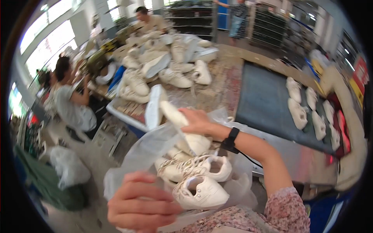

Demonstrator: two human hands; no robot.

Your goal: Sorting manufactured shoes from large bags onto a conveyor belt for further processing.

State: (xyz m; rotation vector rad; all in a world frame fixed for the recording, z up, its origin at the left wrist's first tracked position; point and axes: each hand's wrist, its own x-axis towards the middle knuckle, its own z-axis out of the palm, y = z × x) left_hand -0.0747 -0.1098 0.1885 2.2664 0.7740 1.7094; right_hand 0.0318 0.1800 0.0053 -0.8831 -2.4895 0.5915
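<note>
My right hand (195, 121), with a black band on the wrist, grips a cream shoe (173, 114) over the near edge of the table. Next to it stands another shoe on its side, its pale blue sole (155, 105) showing. Below my right hand, a translucent plastic bag (134, 153) lies open around several cream lace-up shoes. The nearest of these is a cream sneaker (204, 193) with its opening up. My left hand (143, 202) hovers just left of that sneaker, blurred, fingers partly spread and nothing visible in them.
A heap of cream shoes (175, 75) covers the far part of the worn table (225, 77). On the right, a dark conveyor belt (264, 105) carries several shoes. People sit at work on the left and at the back. A white bag (69, 167) rests on green cloth at left.
</note>
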